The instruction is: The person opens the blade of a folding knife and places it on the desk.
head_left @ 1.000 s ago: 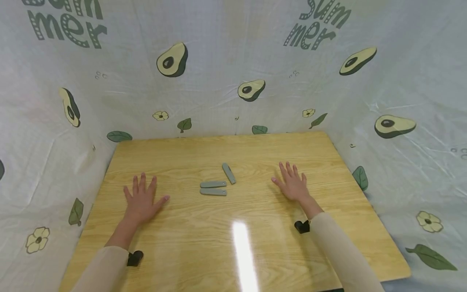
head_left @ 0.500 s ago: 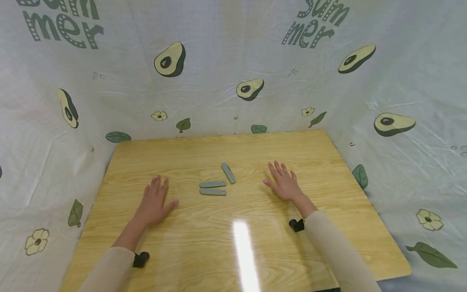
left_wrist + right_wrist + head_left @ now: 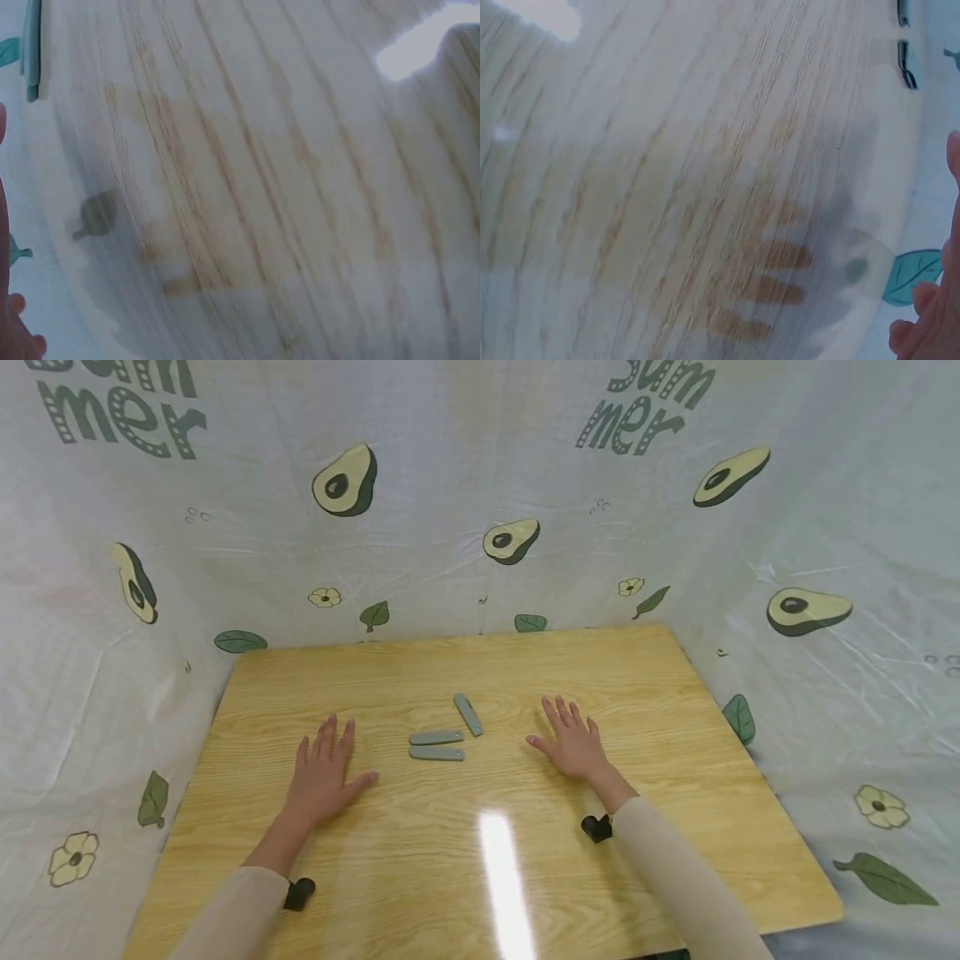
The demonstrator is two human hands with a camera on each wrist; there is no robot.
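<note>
Three slim grey pieces, each with one rounded end and a small hole near the other, lie mid-table in the head view. Two are side by side, the upper piece just behind the lower piece. Slanted behind their right ends is the third piece. My left hand is left of them, fingers spread and holding nothing. To their right, my right hand has its fingers extended, also with nothing in it. Grey pieces show at the left wrist view's upper left edge; dark-edged pieces appear in the right wrist view.
The wooden table carries a bright strip of reflected light. Behind and on both sides hangs a pale sheet printed with avocados, leaves and flowers. Small black devices sit at both wrists. A dark edge shows at the bottom.
Both hands have moved inward toward the grey pieces, the left hand to the right and the right hand to the left. The pieces have stayed in place.
</note>
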